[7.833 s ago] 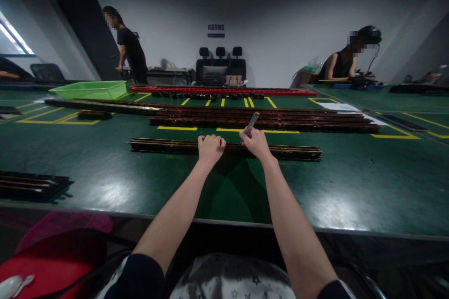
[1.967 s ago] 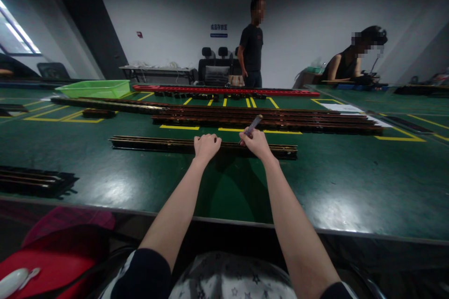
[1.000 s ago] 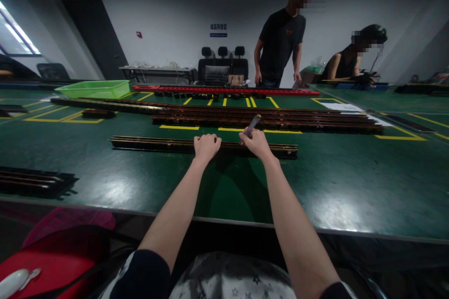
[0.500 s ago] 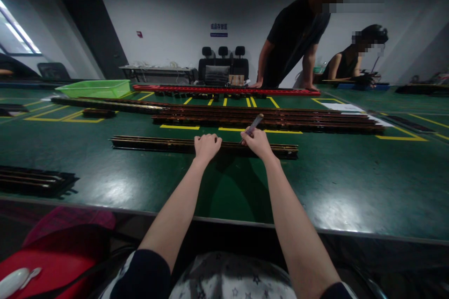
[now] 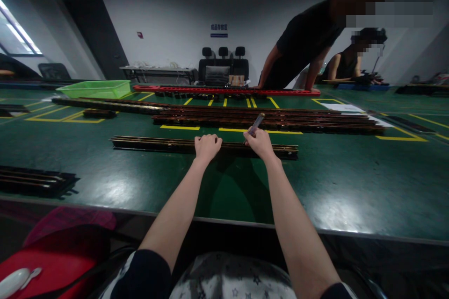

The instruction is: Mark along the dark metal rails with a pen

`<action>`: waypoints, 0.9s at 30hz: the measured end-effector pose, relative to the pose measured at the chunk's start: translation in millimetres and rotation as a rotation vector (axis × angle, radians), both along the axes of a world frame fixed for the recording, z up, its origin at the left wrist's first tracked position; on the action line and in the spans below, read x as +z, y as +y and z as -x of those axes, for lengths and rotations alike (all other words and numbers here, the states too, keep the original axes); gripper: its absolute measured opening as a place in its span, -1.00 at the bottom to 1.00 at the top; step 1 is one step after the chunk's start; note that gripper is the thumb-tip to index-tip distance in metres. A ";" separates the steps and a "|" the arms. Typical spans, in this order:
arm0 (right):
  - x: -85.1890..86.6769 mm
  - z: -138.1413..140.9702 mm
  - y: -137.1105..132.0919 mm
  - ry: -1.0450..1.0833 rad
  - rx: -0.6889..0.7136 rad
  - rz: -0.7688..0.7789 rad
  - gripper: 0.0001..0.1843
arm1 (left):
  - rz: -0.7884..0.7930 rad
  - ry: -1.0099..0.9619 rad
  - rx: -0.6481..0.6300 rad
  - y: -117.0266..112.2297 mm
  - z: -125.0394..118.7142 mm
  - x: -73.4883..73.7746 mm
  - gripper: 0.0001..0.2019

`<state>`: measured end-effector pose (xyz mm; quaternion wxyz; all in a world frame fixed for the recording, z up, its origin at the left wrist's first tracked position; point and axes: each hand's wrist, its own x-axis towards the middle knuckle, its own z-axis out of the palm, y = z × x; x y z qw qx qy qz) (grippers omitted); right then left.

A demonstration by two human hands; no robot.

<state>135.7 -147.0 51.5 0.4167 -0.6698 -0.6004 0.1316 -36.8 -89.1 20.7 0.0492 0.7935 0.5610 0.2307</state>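
A long dark rail with thin brass-coloured edges [image 5: 154, 144] lies crosswise on the green table in front of me. My left hand [image 5: 208, 147] is closed over the middle of this rail, its fingertips hidden on the far side. To the right, my right hand [image 5: 258, 143] grips a marker pen [image 5: 257, 122] with a clear, greyish barrel, which slants up and away. The pen's lower end is near the rail, but whether it touches is hidden by my fingers.
Behind the rail lies a bundle of similar long rails [image 5: 266, 117]. A green tray [image 5: 94, 88] and a red slotted bar [image 5: 224, 90] are farther back. More rails [image 5: 31, 181] sit at left. A person in black [image 5: 305, 42] leans on the table opposite; another sits at right.
My right hand has shifted slightly to the right along the rail with the pen. My left hand stays in place. The person opposite leans farther down and to the right.
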 end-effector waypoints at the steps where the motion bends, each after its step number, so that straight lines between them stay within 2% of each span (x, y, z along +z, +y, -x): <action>1: 0.1 0.1 0.0 -0.009 -0.003 -0.001 -0.83 | 0.000 0.003 0.003 0.0 -0.1 0.0 -0.60; 17: -0.1 3.3 -0.4 -0.011 0.006 -0.025 -0.84 | -0.017 0.072 0.034 1.0 -2.8 0.4 -0.60; 27: -0.6 3.4 -0.6 0.003 0.013 -0.035 -0.83 | -0.085 0.074 -0.007 -4.8 -6.2 -2.7 -0.59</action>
